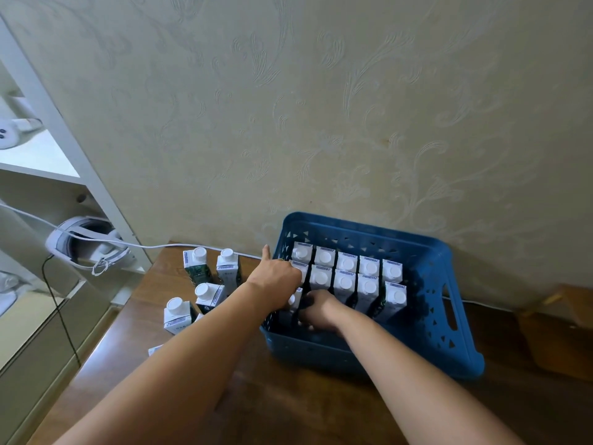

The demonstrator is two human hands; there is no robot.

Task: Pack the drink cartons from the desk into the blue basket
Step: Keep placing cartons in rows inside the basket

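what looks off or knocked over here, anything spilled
No spill shows. The cartons in the blue basket stand upright in neat rows. One carton at the left forearm seems to lie flat on the desk, though it is mostly hidden.

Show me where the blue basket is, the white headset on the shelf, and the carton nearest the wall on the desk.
blue basket point(449, 319): head view, right side wall.
white headset point(86, 244): head view, curved band.
carton nearest the wall point(227, 268): head view, front face below the cap.
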